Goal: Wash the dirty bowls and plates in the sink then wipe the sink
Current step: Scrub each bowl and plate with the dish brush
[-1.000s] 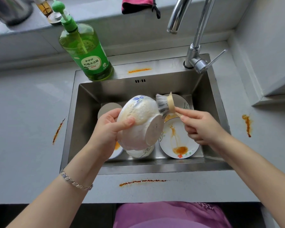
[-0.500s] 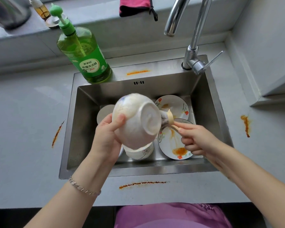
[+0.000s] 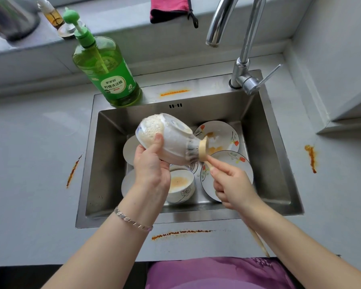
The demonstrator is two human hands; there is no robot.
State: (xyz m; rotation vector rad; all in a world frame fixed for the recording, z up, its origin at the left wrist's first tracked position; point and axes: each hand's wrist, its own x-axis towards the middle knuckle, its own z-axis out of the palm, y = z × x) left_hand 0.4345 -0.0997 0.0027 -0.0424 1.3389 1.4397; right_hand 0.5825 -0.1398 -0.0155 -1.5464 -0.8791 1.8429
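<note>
Gripping soapy bowl [image 3: 173,142] w/ fingers [image 3: 157,142] of L hand [image 3: 152,170]: thumb laid across sudsy side, rest curled under, bowl tipped on its side w/ foot toward top of frame, held mid-frame above sink [image 3: 104,163]. Holding brush [image 3: 196,151] by its wooden handle w/ R hand [image 3: 231,184], fingers curled round it, bristles pressed to bowl's lower-right side; handle's far end poking out under R forearm, lower right of frame. Wearing silver bracelet [image 3: 131,221] on L wrist. Down in sink: second bowl [image 3: 180,184] upright, orange residue inside, directly below held one; at right, upper plate [image 3: 219,130] w/ flower print & yellow smears, lower plate [image 3: 238,161] just below it, partly hidden by R hand; at left, two plain plates [image 3: 128,150], partly hidden by L hand. At sink's back-left corner, green soap bottle [image 3: 108,74] w/ pump; at back right, chrome faucet [image 3: 244,65], spout arching toward top center. Top center on ledge, red cloth [image 3: 169,7]. On grey table [image 3: 29,163], orange streaks [image 3: 181,233] in front of sink, plus left & right of it, & one on sink's back rim.
</note>
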